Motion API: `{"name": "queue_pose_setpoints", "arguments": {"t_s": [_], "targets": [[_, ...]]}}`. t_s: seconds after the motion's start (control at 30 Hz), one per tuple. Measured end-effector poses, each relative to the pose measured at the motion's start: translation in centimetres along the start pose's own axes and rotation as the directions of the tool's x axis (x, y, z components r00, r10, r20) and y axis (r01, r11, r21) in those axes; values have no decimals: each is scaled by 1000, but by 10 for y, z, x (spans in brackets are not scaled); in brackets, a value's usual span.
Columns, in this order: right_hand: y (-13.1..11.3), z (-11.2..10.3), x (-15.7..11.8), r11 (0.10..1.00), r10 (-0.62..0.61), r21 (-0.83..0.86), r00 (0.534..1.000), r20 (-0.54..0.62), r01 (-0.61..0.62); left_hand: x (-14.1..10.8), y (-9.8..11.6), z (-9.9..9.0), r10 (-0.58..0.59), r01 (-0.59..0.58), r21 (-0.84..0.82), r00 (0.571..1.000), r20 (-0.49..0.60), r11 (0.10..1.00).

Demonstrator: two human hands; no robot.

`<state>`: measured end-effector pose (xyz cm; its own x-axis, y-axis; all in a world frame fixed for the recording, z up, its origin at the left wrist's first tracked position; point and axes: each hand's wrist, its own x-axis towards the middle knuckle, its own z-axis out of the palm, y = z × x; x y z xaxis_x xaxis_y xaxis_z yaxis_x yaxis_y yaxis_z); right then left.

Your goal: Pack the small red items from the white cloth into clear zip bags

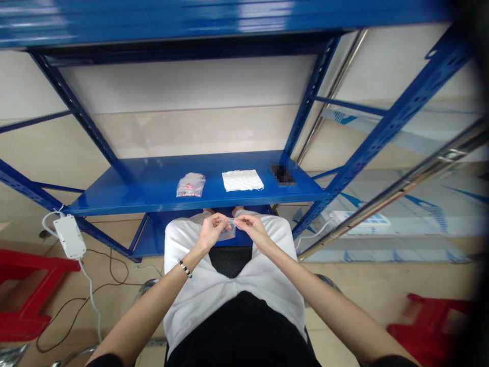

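Between my knees, just in front of the shelf edge, both hands pinch the top of a small clear plastic bag (228, 234). My left hand (212, 229) grips its left upper corner, fingers closed. On the other side my right hand (252, 228) is closed on the right upper part. The bag hangs below the fingers; whether anything is inside I cannot tell. On the blue shelf beyond lies a clear plastic bag with red edges and small contents (191, 185). To its right is a folded white cloth or tissue (243, 180).
A dark phone-like object (283, 175), partly pixelated, lies at the right of the blue shelf (148, 178). A white power strip (70, 237) hangs from the left post. Red stools (34, 285) stand on both sides, with cables on the floor. A metal pole (397, 188) slants at right.
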<state>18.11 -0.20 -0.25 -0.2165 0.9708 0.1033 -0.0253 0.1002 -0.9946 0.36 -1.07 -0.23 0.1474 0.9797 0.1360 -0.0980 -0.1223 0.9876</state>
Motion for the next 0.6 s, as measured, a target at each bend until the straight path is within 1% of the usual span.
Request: {"name": "queue_pose_setpoints", "arguments": {"t_s": [0.17, 0.37, 0.5, 0.6], "targets": [[1, 0, 0, 1000, 2, -5, 1000, 8, -2, -1, 1, 2, 8, -8, -15, 1000, 1, 1000], [0, 1, 0, 1000, -16, -4, 1000, 2, 16, -1, 1, 2, -13, 13, -2, 1000, 2, 1000], [1, -1, 1, 999, -29, -40, 999, -26, 28, -1, 2, 2, -30, 31, 16, 999, -12, 999], [2, -1, 0, 997, -31, -71, 998, -46, 28, 0, 2, 3, -18, 18, 13, 1000, -13, 1000]]}}
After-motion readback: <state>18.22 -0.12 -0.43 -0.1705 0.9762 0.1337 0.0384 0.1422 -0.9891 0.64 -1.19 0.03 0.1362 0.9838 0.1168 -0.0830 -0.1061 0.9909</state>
